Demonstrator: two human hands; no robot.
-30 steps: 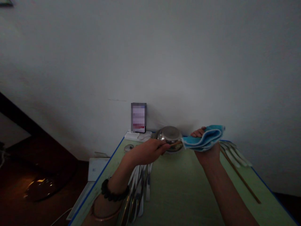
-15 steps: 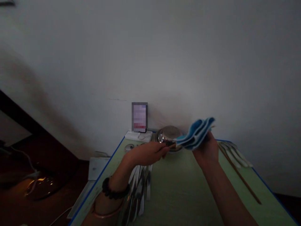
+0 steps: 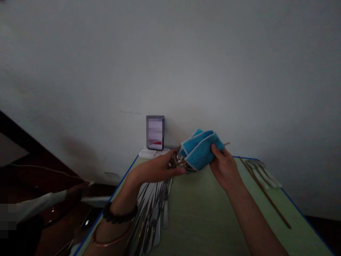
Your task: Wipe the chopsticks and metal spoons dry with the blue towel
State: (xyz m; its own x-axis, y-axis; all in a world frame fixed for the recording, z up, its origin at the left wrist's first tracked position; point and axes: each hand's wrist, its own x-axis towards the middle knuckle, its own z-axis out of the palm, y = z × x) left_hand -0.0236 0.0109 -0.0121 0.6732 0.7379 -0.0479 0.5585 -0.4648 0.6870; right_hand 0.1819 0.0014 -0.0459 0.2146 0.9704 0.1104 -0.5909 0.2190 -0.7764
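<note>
A blue cloth (image 3: 204, 151) with white edging is folded around a thin wooden stick, probably a chopstick, whose end (image 3: 227, 143) pokes out on the right. My right hand (image 3: 225, 165) is closed on the cloth, thumb pressed on its near face. At the stick's left end, my left hand (image 3: 157, 167) has its thumb and fingers apart; the stick shows between them, and I cannot tell whether it touches them. Behind the hands a shiny metal bowl (image 3: 179, 158) is mostly hidden.
Several metal knives and forks (image 3: 153, 217) lie on the green table (image 3: 197, 217) at left. On the right are a brown chopstick (image 3: 266, 193) and several pale-handled utensils (image 3: 263, 174). A phone (image 3: 155, 133) stands at the back. Another person's sleeve (image 3: 42, 202) shows at far left.
The cloth has moved left and now spreads broader toward me. My left hand's fingers have parted at the stick's end. Another person's arm has come into view at left.
</note>
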